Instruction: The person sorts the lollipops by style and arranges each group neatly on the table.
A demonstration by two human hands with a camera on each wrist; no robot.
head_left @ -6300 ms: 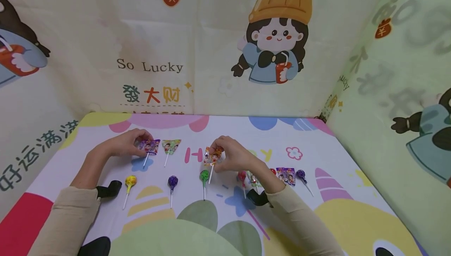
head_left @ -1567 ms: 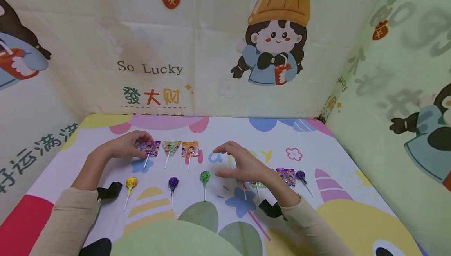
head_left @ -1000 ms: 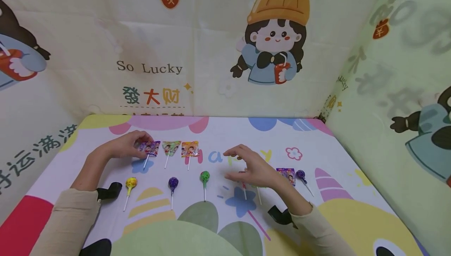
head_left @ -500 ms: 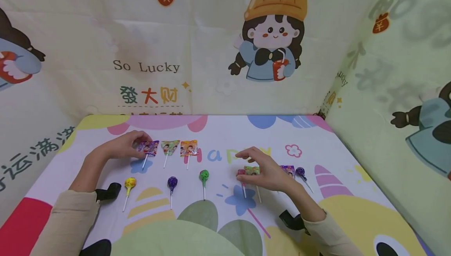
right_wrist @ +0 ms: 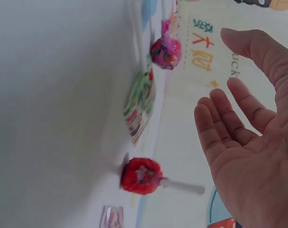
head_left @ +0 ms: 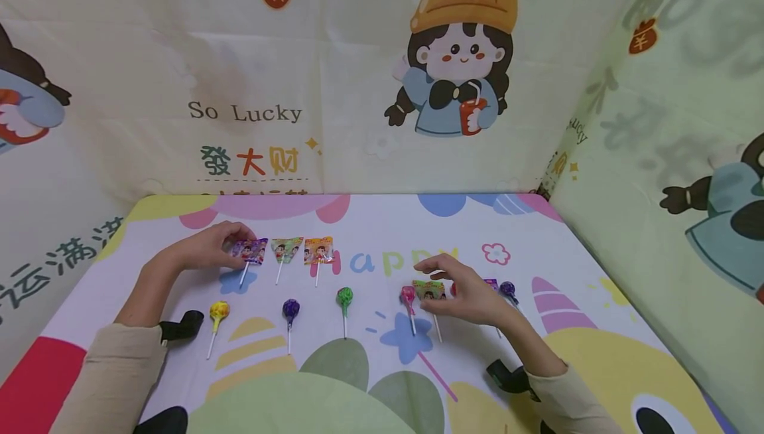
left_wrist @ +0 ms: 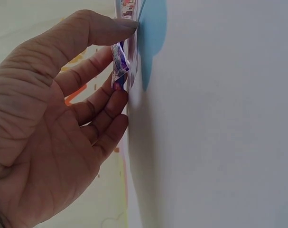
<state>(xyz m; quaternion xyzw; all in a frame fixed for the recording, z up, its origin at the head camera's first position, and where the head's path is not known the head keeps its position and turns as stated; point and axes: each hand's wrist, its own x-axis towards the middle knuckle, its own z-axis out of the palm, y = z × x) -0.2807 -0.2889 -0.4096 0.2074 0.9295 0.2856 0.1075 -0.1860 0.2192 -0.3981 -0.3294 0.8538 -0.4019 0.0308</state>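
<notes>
left hand (head_left: 207, 248) pinches a purple-wrapped lollipop (head_left: 253, 251) toward the tabletop (head_left: 394, 228)'s far-left corner; right hand (head_left: 471, 296) spreads beside a flat green-wrapped lollipop (head_left: 427, 288), well inside the right edge.

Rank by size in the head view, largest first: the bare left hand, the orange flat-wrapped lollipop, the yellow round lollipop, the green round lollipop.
Bare left hand
Orange flat-wrapped lollipop
Yellow round lollipop and green round lollipop: too alike to rank

Room to pass lies between the green ball lollipop (head_left: 344, 296) and pink lollipop (head_left: 407, 294), the flat green lollipop (head_left: 428, 289) blocking beyond.
</notes>
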